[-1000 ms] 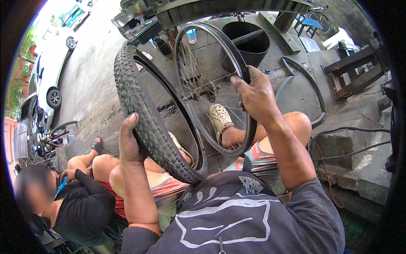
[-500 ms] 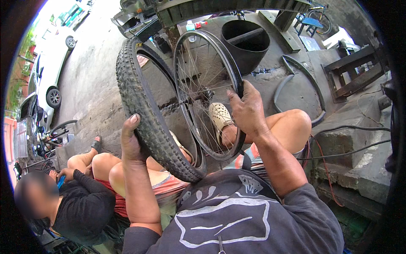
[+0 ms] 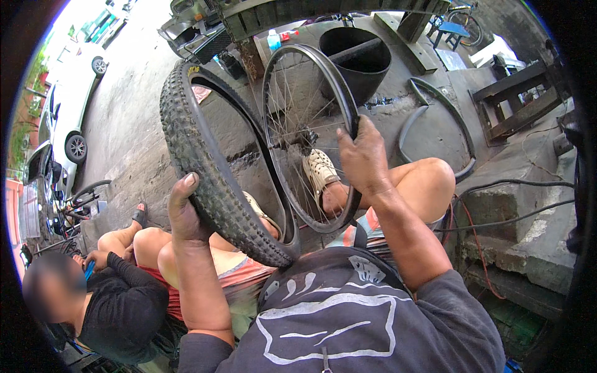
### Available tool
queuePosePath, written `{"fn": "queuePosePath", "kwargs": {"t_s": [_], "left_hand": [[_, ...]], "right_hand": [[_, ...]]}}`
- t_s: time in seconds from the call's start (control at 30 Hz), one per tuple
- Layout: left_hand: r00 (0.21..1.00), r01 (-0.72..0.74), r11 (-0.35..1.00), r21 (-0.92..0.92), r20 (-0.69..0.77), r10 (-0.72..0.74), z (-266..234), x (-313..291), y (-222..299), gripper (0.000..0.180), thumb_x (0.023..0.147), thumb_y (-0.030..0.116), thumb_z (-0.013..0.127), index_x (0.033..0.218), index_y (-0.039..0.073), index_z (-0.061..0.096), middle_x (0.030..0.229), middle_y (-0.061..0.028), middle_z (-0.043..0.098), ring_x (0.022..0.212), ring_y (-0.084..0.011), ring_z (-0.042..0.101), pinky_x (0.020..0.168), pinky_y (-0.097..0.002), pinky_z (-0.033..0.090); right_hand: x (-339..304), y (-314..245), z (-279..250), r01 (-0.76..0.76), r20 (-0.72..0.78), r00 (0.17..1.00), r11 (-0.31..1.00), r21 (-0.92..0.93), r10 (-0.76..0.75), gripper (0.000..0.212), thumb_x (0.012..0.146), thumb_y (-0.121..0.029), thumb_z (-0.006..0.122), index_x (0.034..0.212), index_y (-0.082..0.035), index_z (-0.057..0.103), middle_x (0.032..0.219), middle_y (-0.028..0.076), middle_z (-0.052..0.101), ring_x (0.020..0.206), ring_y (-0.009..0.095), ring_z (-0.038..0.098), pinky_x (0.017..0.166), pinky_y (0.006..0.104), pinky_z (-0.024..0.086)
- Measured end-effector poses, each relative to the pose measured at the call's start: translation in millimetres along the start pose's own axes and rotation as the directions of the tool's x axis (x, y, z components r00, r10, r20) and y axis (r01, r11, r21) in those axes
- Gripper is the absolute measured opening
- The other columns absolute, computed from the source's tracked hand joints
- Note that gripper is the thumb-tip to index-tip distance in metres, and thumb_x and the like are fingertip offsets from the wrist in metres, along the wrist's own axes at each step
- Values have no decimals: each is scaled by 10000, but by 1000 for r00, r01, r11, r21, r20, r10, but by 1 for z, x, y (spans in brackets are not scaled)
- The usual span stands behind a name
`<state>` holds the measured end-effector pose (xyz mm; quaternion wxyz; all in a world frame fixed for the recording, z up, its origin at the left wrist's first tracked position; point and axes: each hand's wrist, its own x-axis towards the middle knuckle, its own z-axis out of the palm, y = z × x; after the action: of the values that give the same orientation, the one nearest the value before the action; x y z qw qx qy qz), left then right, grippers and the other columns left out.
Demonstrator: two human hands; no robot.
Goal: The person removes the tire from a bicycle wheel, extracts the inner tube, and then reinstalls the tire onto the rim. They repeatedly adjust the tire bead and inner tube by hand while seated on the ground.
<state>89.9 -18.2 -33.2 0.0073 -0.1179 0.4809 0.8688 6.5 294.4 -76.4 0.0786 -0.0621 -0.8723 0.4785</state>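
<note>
My left hand [image 3: 189, 214] grips a knobby black bicycle tyre [image 3: 179, 133] by its outer side, thumb over the tread and the other fingers hidden behind it. On the right, my right hand [image 3: 365, 160] is closed round the black rim of a spoked bicycle wheel [image 3: 339, 81]. No tyre sits on the part of the rim that shows. Wheel and tyre stand upright side by side between my legs, close together at the bottom and spread apart at the top. Through the spokes shows a beige clog [image 3: 321, 169] on my foot.
A black tub [image 3: 367, 79] stands beyond the wheel. Strips of dark tubing [image 3: 463, 127] lie on the concrete floor to the right, near a metal frame [image 3: 519, 102] and black cables [image 3: 507, 183]. To my left sits a person in black [image 3: 127, 304]. A white car [image 3: 79, 109] is parked farther off.
The tyre has swung left with my left hand, widening the gap to the wheel. The wheel has tilted slightly, its top edge shifting right; my right hand keeps its hold.
</note>
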Motion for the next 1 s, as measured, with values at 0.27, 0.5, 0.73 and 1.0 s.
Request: {"fn": "queuePosePath", "kwargs": {"t_s": [0.27,0.5,0.73,1.0], "left_hand": [[998,68,998,13,17,-68,16,17,-6,557,888,346,733,1295,-30,673,1083,-173,775,898,-288,775,837,-426,655],[999,-25,1000,11,-33,26,-10,30,3,561,884,360,723,1285,-29,675,1083,-176,776,897,-294,776,838,-418,652],[999,-35,999,-24,9,36,-31,37,1,580,878,355,723,1282,-59,684,1074,-200,791,851,-294,786,804,-416,669],[998,-59,997,-46,-22,59,9,28,-12,550,870,335,714,1243,-69,696,1014,-191,789,792,-283,782,751,-413,676]], "right_hand": [[-36,-44,11,8,297,955,999,51,-23,310,1030,-173,686,1188,53,545,1028,343,683,981,521,675,913,523,530],[-47,-55,-4,-24,407,913,997,76,-9,301,1024,-169,684,1172,51,542,1038,361,690,1019,560,672,881,550,524],[-55,-47,-2,47,498,857,983,179,-132,309,1018,-170,691,1216,44,589,1044,334,710,1021,521,703,881,548,525],[-30,-52,26,56,332,938,988,147,-103,351,1026,-251,710,1126,46,552,1017,379,706,1019,566,700,879,592,543]]}}
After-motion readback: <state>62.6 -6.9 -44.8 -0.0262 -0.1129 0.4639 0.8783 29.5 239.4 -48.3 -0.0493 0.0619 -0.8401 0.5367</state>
